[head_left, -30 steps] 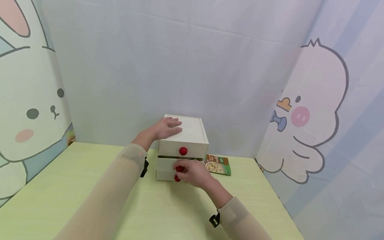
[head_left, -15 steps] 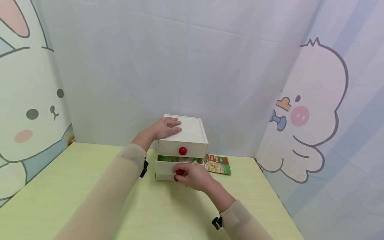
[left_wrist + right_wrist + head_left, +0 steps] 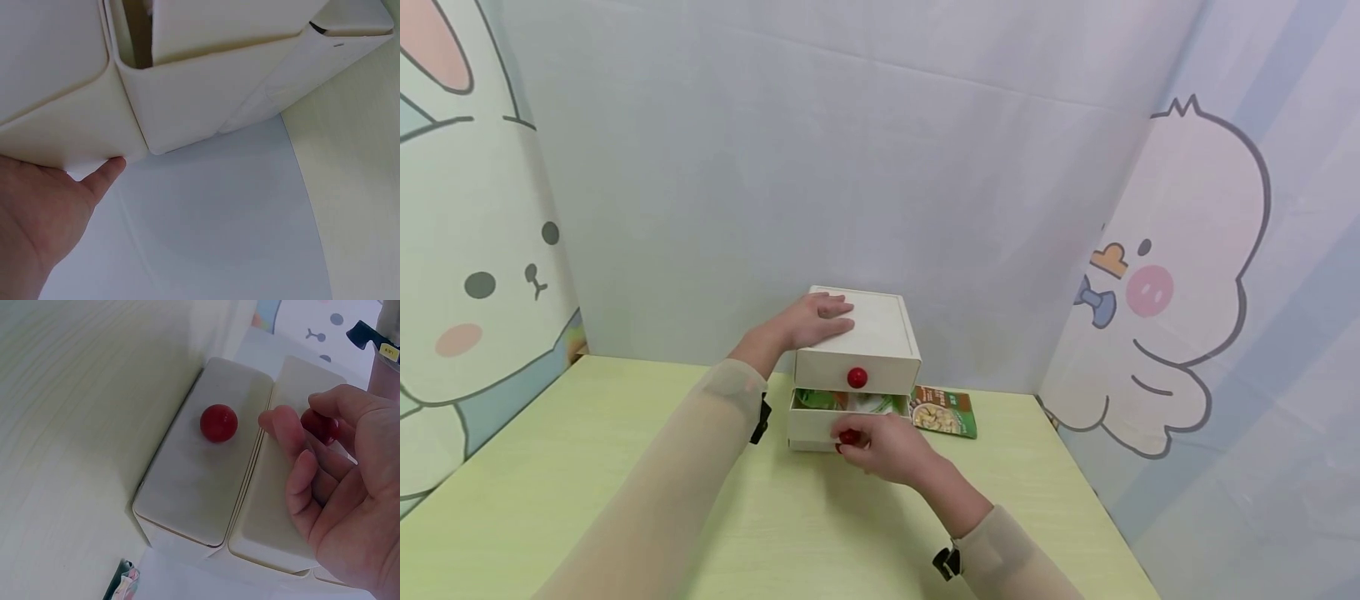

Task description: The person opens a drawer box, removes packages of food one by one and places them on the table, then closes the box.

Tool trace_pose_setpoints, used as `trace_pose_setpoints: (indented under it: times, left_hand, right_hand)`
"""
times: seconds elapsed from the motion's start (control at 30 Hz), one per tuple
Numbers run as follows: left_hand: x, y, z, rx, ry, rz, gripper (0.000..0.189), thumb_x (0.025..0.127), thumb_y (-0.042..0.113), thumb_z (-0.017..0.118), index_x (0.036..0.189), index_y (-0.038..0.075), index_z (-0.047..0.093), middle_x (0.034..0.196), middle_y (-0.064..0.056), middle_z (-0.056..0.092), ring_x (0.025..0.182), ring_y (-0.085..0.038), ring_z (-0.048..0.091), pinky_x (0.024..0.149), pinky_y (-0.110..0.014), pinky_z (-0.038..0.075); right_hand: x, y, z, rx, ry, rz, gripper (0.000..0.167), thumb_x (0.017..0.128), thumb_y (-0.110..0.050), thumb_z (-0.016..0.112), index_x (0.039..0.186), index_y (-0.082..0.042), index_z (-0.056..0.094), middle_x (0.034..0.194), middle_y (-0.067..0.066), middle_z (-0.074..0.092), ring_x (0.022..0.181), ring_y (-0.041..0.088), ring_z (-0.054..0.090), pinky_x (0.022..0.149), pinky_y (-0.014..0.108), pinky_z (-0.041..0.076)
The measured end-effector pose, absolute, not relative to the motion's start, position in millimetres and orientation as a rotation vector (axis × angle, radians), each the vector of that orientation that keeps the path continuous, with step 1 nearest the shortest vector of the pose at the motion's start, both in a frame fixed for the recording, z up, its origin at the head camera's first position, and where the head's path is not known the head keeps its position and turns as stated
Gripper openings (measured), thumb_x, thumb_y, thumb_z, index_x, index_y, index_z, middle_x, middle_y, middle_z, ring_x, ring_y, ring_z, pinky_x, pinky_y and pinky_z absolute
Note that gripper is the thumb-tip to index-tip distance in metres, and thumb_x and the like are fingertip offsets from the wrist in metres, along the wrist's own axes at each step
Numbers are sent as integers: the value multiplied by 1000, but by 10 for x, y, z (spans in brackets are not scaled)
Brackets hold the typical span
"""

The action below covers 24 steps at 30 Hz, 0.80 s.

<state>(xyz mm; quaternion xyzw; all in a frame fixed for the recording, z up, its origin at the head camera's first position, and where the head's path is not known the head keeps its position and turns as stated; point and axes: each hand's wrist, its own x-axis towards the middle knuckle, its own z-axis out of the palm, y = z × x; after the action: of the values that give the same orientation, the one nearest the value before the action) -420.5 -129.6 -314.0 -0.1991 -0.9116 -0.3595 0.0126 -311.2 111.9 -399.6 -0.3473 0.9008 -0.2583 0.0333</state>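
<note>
A small white drawer cabinet [image 3: 883, 329] stands at the back of the table, its drawers stacked with round red knobs. My left hand [image 3: 811, 321] rests flat on its top with the fingers spread; in the left wrist view the thumb [image 3: 109, 175] lies along the side edge. The middle drawer [image 3: 811, 425] is pulled part way out, showing green and white packets [image 3: 820, 399] inside. My right hand [image 3: 891, 447] pinches that drawer's red knob [image 3: 320, 427] between thumb and fingers. The top drawer's knob [image 3: 857, 377] and the bottom drawer's knob [image 3: 219, 423] are untouched.
A green and brown food pouch [image 3: 943, 411] lies on the pale yellow-green table [image 3: 760, 525], just right of the cabinet. Behind hangs a plain light curtain [image 3: 865, 167], with cartoon-printed curtains on both sides.
The middle drawer has slid out toward me, with my right hand on its knob, uncovering the packets inside. My left hand has stayed on the cabinet top.
</note>
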Motion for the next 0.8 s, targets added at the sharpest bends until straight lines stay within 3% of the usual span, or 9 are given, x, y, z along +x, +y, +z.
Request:
trace_pose_setpoints:
  times: [0.8]
  left_hand:
    - [-4236,-1292,-3141,-633,-2847,-1114,63,111,47,58,166,16,51,182,-7,32,173,-35,13,138,-61,18]
  right_hand:
    - [-3001,1173,-3997,-1211,2839,-685,19,102,-17,75,120,-23,81,91,-14,74,74,-3,58,66,17,52]
